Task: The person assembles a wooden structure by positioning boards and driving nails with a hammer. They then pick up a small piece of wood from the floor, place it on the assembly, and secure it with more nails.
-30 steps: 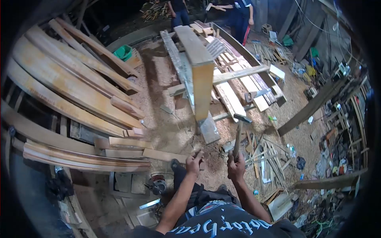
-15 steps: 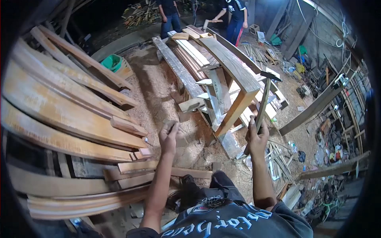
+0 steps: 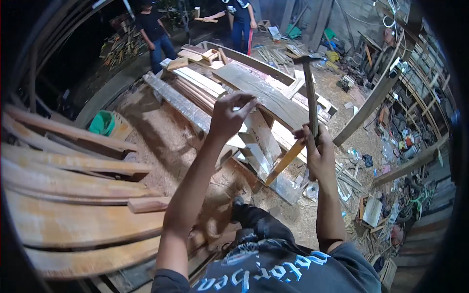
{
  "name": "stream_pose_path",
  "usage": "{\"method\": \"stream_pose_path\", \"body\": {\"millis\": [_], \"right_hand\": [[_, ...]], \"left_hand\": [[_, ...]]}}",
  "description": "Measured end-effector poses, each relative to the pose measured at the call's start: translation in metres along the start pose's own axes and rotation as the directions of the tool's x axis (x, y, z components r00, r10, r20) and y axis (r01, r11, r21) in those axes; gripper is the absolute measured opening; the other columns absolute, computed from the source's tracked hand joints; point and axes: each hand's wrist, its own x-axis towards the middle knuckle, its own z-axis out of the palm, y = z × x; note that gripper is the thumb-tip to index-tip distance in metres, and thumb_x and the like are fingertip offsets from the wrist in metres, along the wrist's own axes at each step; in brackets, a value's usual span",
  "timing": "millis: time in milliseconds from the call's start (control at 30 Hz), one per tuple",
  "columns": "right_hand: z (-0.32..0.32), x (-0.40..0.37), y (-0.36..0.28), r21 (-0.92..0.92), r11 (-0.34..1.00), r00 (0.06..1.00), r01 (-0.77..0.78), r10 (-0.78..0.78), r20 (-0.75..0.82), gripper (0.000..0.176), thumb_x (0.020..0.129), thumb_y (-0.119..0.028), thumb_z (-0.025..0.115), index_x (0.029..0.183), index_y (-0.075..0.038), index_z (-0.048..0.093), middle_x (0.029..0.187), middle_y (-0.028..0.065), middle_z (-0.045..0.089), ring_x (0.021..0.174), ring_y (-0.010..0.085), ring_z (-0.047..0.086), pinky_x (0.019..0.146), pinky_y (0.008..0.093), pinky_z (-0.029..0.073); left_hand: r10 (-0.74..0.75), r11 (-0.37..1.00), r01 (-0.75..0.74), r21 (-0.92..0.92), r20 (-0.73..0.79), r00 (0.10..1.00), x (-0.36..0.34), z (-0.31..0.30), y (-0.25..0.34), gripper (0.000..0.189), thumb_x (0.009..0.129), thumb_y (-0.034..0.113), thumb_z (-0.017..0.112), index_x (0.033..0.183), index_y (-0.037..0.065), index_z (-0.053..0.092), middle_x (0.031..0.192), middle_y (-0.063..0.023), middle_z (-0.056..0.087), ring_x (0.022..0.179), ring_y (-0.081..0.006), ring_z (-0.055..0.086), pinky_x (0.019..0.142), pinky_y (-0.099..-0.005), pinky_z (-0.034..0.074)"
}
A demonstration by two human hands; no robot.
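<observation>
My right hand (image 3: 318, 152) grips the wooden handle of a hammer (image 3: 310, 95), held upright with its dark metal head at the top. My left hand (image 3: 228, 116) is raised in front of me, fingers pinched on a small pale object that is too small to make out. Just beyond both hands stands a rough wooden trestle with a wide grey plank (image 3: 266, 95) on top and slanted legs (image 3: 283, 161). My knee and dark trousers (image 3: 259, 224) show below.
Long curved boards (image 3: 73, 215) are stacked at the left. A green basket (image 3: 101, 123) sits on the sawdust floor (image 3: 161, 136). Timber lies behind the trestle (image 3: 195, 80). Two other people (image 3: 154, 34) (image 3: 240, 17) stand at the back. Scrap wood and clutter (image 3: 391, 156) fill the right.
I have risen from a low crouch. My left hand came up from the floor, pinched on something small. The hammer in my right hand has lifted upright, and the view tilted up.
</observation>
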Motion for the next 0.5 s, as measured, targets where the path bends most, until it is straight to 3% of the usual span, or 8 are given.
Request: {"method": "stream_pose_path", "body": {"millis": [33,67,100,233,333,367,467,500], "right_hand": [[0.007,0.011,-0.001,-0.168,0.985,0.998,0.051,-0.056,-0.024,0.019,0.104,-0.016,0.051,0.108,0.001,0.056,0.090,0.0111,0.068,0.084,0.0181,0.065,0.075,0.0317,0.050],[0.013,0.024,-0.001,-0.331,0.938,0.992,0.099,-0.118,-0.039,0.018,0.103,-0.015,0.051,0.107,0.001,0.056,0.089,0.0127,0.068,0.084,0.0213,0.067,0.076,0.0336,0.050],[0.021,0.037,0.009,-0.358,0.928,0.990,0.105,-0.133,-0.054,0.018,0.103,-0.015,0.051,0.105,0.002,0.056,0.092,0.0161,0.068,0.088,0.0262,0.068,0.077,0.0367,0.051],[0.042,0.068,0.013,-0.368,0.929,0.989,0.029,-0.079,-0.121,0.019,0.103,-0.016,0.051,0.105,0.001,0.058,0.088,0.0155,0.067,0.089,0.0260,0.068,0.076,0.0368,0.050],[0.046,0.074,0.015,-0.384,0.921,0.993,-0.066,0.023,-0.116,0.020,0.103,-0.018,0.049,0.104,0.000,0.058,0.081,0.0115,0.066,0.071,0.0196,0.060,0.068,0.0345,0.047],[0.046,0.075,0.012,-0.295,0.943,0.984,-0.156,0.120,-0.135,0.020,0.104,-0.018,0.049,0.105,0.000,0.058,0.087,0.0124,0.068,0.067,0.0161,0.054,0.064,0.0320,0.045],[0.041,0.078,0.020,-0.205,0.973,0.974,-0.106,0.061,-0.218,0.021,0.104,-0.017,0.049,0.109,0.002,0.056,0.094,0.0144,0.070,0.086,0.0168,0.067,0.079,0.0314,0.052],[0.044,0.079,0.016,-0.209,0.971,0.971,-0.115,0.065,-0.232,0.021,0.104,-0.017,0.049,0.109,0.002,0.056,0.094,0.0144,0.070,0.086,0.0168,0.067,0.079,0.0314,0.052]], "left_hand": [[0.148,0.983,-0.156,0.093,0.093,0.985,0.025,-0.001,-0.008,0.017,0.092,0.012,0.067,0.102,-0.002,0.071,0.094,-0.0096,0.076,0.090,-0.0125,0.072,0.080,-0.0265,0.055],[0.167,0.981,-0.178,0.071,0.142,0.976,0.044,0.001,-0.017,0.018,0.093,0.012,0.067,0.103,-0.002,0.070,0.094,-0.0095,0.076,0.091,-0.0137,0.072,0.082,-0.0278,0.054],[0.190,0.970,-0.215,0.112,0.200,0.961,0.065,0.001,-0.021,0.018,0.093,0.012,0.067,0.104,-0.002,0.070,0.094,-0.0095,0.076,0.092,-0.0141,0.072,0.083,-0.0281,0.054],[0.194,0.974,-0.223,0.027,0.402,0.895,0.102,0.007,-0.050,0.018,0.093,0.013,0.068,0.104,-0.001,0.071,0.094,-0.0100,0.076,0.091,-0.0154,0.072,0.084,-0.0294,0.055],[0.193,0.968,-0.245,0.057,0.458,0.868,0.113,0.009,-0.066,0.018,0.093,0.013,0.068,0.104,-0.001,0.071,0.093,-0.0100,0.076,0.091,-0.0154,0.072,0.083,-0.0298,0.055],[0.191,0.970,-0.239,0.043,0.474,0.860,0.115,0.009,-0.070,0.018,0.093,0.013,0.068,0.104,-0.001,0.071,0.093,-0.0100,0.076,0.091,-0.0154,0.072,0.083,-0.0298,0.055],[0.141,0.985,-0.173,0.013,0.525,0.839,0.122,0.007,-0.078,0.017,0.092,0.011,0.068,0.103,-0.002,0.070,0.092,-0.0100,0.076,0.092,-0.0138,0.072,0.081,-0.0285,0.056],[0.145,0.985,-0.174,0.003,0.536,0.832,0.125,0.006,-0.081,0.017,0.092,0.011,0.068,0.103,-0.002,0.070,0.092,-0.0100,0.076,0.092,-0.0138,0.072,0.081,-0.0285,0.056]]}}
